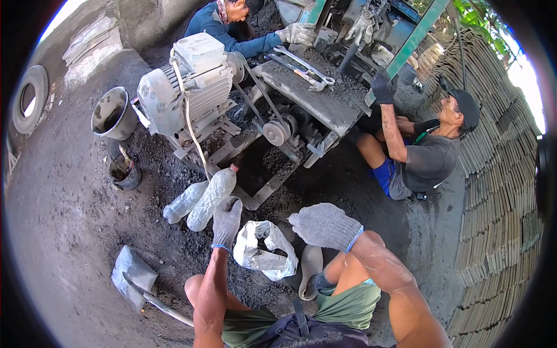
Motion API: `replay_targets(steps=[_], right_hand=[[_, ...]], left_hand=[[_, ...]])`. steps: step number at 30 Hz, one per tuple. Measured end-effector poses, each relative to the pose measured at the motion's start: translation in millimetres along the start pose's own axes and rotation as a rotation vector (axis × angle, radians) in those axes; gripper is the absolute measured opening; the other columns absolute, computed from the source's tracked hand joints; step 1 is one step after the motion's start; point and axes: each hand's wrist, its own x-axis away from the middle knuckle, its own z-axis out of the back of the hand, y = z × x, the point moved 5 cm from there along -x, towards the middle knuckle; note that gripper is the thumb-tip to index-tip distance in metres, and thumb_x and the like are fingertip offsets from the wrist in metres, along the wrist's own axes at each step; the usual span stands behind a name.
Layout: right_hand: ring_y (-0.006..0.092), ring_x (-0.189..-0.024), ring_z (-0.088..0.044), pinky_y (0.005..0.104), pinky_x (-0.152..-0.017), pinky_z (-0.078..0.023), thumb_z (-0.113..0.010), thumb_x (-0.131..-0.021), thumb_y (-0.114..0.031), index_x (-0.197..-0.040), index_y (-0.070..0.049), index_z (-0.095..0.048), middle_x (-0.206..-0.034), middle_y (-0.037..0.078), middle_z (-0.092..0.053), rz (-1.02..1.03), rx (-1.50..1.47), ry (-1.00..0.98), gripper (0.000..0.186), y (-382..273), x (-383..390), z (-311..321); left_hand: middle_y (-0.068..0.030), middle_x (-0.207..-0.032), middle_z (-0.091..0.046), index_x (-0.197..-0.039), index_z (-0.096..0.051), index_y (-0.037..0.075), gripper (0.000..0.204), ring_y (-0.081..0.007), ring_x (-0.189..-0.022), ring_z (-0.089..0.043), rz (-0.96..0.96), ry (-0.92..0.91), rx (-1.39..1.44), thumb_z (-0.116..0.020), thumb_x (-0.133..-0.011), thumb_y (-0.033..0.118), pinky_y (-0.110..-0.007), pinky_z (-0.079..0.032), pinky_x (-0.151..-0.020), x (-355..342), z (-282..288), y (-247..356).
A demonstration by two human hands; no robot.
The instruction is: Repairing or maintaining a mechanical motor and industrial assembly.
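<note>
Neither grip holds anything: left hand [226, 222] and right hand [324, 225] hover open, crumpled white bag [264, 250] on the ground between them, just below. That exposed drive belt [258, 93] beyond could snag loose gloves.

Open dirt ground [64, 232] lies free on the left, broken only by two buckets [116, 116] farther off and a shovel [136, 275] near. Straight ahead of the hands, two plastic bottles [203, 200] and a crumpled white bag [264, 249] block the way, with the motor-driven machine [243, 98] just beyond. On the right, a seated person [420, 156] and stacked tiles [499, 191] close the passage.
</note>
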Motion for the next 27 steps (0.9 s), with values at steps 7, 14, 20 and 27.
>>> replay_targets(steps=[7, 14, 20, 27], right_hand=[[0.0350, -0.072, -0.068, 0.0482, -0.060, -0.054, -0.056, -0.093, -0.029, -0.101, -0.008, -0.067, -0.079, 0.017, -0.066, 0.006, -0.032, -0.007, 0.025, 0, 0, 1], [0.0346, -0.073, -0.069, 0.0475, -0.061, -0.055, -0.056, -0.093, -0.029, -0.102, -0.007, -0.068, -0.080, 0.017, -0.067, 0.003, -0.031, 0.003, 0.026, -1, -1, 1], [0.0348, -0.073, -0.069, 0.0473, -0.061, -0.055, -0.056, -0.093, -0.030, -0.104, -0.008, -0.068, -0.081, 0.017, -0.068, -0.007, -0.016, -0.034, 0.027, 1, -2, -2], [0.0349, -0.072, -0.069, 0.0475, -0.060, -0.054, -0.056, -0.093, -0.029, -0.103, -0.008, -0.068, -0.081, 0.017, -0.068, -0.021, -0.006, -0.065, 0.026, 2, -4, -2]], left_hand=[[-0.0136, -0.085, -0.066, -0.096, -0.066, -0.004, 0.023, -0.0207, -0.079, -0.063, -0.013, -0.038, -0.047, -0.060, -0.091, 0.018, -0.035, -0.049, -0.076, -2, -1, 0], [-0.0146, -0.085, -0.066, -0.096, -0.066, -0.004, 0.024, -0.0221, -0.081, -0.063, -0.026, -0.030, -0.046, -0.061, -0.091, 0.018, -0.035, -0.049, -0.077, -1, -1, -1], [-0.0029, -0.087, -0.067, -0.102, -0.069, -0.005, 0.022, -0.0088, -0.081, -0.058, 0.003, -0.061, -0.065, -0.064, -0.092, 0.014, -0.026, -0.048, -0.074, -3, -3, -4], [-0.0131, -0.086, -0.066, -0.095, -0.067, -0.004, 0.022, -0.0214, -0.080, -0.063, -0.018, -0.057, -0.018, -0.061, -0.090, 0.017, -0.035, -0.049, -0.074, -4, -7, -5]])
